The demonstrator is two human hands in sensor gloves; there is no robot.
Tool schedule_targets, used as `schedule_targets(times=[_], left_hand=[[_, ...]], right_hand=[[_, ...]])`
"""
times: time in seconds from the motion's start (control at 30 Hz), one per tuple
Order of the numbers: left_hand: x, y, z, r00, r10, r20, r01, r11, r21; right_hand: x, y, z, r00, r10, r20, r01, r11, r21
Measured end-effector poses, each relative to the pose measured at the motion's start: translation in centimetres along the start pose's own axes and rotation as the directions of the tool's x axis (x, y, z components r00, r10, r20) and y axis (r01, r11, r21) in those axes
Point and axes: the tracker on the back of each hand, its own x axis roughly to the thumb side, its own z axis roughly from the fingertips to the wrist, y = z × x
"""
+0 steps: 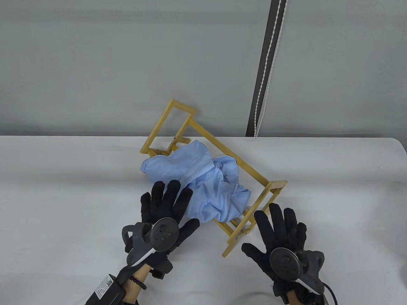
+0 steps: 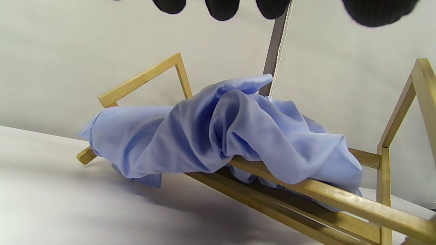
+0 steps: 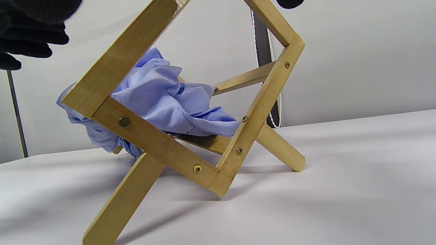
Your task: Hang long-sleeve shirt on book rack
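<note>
A light blue long-sleeve shirt (image 1: 203, 178) lies bunched over the front rail of a wooden book rack (image 1: 254, 197) standing at an angle on the white table. It also shows in the left wrist view (image 2: 218, 136), draped over the rail of the rack (image 2: 340, 200), and in the right wrist view (image 3: 163, 98) inside the rack's end frame (image 3: 160, 143). My left hand (image 1: 165, 206) is open with fingers spread, just in front of the shirt's near edge. My right hand (image 1: 279, 235) is open and empty beside the rack's near end.
The white table (image 1: 63, 190) spreads to both sides. A grey wall (image 1: 127, 63) stands behind, with a dark vertical strip and white beaded cord (image 1: 264, 66) at the right.
</note>
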Motion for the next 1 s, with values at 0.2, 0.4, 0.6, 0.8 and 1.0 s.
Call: schedule_targets(times=[0.2, 0.4, 0.6, 0.8, 1.0], left_hand=[[-0.6, -0.2, 1.5, 1.000, -0.024, -0.006, 0.024, 1.000, -0.005], [-1.2, -0.7, 3.3, 0.999, -0.042, -0.010, 0.042, 0.999, -0.016], [-1.7, -1.1, 4.6, 1.000, 0.004, -0.013, -0.004, 1.000, 0.001], [-1.7, -1.4, 5.9, 1.000, 0.006, 0.030, -0.008, 0.999, 0.038], [-1.6, -1.8, 6.4, 0.998, 0.002, 0.058, -0.003, 1.000, 0.021]], right_hand=[[0.2, 0.0, 0.1, 1.000, 0.006, 0.001, -0.006, 1.000, 0.005], [0.4, 0.0, 0.1, 1.000, 0.011, 0.003, -0.011, 1.000, 0.010], [0.8, 0.3, 0.1, 1.000, 0.015, 0.019, -0.016, 1.000, 0.021], [1.0, 0.5, 0.1, 0.999, 0.018, 0.038, -0.019, 0.999, 0.031], [1.2, 0.7, 0.2, 0.999, 0.032, 0.040, -0.033, 0.998, 0.045]])
